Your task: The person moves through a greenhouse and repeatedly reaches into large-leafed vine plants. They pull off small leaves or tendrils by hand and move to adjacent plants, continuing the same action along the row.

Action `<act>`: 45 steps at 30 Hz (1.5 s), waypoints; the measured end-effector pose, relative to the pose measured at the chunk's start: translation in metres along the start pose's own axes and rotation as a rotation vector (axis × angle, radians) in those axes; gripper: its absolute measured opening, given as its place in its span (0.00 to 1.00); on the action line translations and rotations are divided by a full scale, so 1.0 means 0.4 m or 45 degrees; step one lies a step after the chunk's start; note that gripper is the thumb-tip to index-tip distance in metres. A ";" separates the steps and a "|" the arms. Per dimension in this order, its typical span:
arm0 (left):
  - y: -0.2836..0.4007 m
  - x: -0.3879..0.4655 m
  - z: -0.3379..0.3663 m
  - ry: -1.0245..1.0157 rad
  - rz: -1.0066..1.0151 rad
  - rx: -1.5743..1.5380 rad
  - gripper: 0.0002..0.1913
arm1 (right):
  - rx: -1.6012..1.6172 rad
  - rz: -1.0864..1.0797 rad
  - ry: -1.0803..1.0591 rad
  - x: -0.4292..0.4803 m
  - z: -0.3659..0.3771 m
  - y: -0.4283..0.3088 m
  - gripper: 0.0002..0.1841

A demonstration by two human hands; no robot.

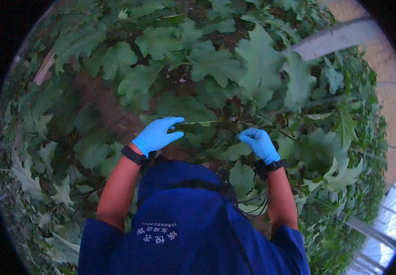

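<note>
Both of my hands wear light-blue gloves and reach into leafy plants that look like eggplant. My left hand [160,134] has its thumb and fingers apart. Beside its fingertips a narrow green leaf [203,123], seen nearly edge-on, stretches to the right. My right hand [258,142] is by the stems, thumb and fingertips drawn together; whether something thin is pinched there is too blurred to tell. A small pale purple flower [232,119] shows just up and left of it. Broad lobed leaves [215,63] spread in front of both hands.
A pale beam or post [335,39] crosses the upper right, near a tan wall [390,72]. Bare brown soil [106,99] shows left of centre. Black bands [134,155] circle my wrists, and dark cables [256,206] hang by my right forearm. My blue shirt bears writing.
</note>
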State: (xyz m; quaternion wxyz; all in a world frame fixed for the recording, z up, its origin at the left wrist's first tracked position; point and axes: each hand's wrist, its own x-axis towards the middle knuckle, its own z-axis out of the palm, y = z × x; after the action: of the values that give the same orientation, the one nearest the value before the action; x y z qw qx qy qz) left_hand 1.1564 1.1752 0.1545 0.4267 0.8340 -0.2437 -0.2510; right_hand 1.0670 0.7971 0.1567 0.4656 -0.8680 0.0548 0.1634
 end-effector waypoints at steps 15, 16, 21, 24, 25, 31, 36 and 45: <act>-0.265 -0.159 -0.259 0.202 -0.207 -0.336 0.27 | 0.324 -0.086 -0.243 0.176 0.177 -0.334 0.18; -0.289 -0.171 -0.298 0.232 -0.214 -0.338 0.27 | 0.288 -0.093 -0.247 0.195 0.191 -0.375 0.20; -0.389 -0.244 -0.493 0.446 -0.231 -0.327 0.25 | 0.156 -0.125 -0.247 0.311 0.318 -0.530 0.18; -0.413 -0.254 -0.579 0.595 -0.216 -0.337 0.23 | 0.013 -0.166 -0.260 0.374 0.352 -0.587 0.17; -0.421 -0.251 -0.612 0.599 -0.229 -0.330 0.23 | -0.010 -0.172 -0.263 0.397 0.360 -0.606 0.17; -0.465 -0.213 -0.781 0.724 -0.181 -0.347 0.23 | -0.110 -0.212 -0.201 0.570 0.424 -0.704 0.12; -0.525 -0.140 -0.955 0.779 -0.141 -0.232 0.23 | -0.180 -0.401 -0.149 0.801 0.495 -0.814 0.07; -0.590 0.135 -1.371 0.872 0.049 0.319 0.18 | -0.292 -0.827 0.415 1.348 0.571 -1.105 0.09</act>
State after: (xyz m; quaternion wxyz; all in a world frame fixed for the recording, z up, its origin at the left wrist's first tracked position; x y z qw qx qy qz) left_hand 1.5863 1.5870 0.2260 0.3827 0.9108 -0.1312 0.0826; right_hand 1.6302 1.2642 0.2085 0.3780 -0.9013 -0.1687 -0.1278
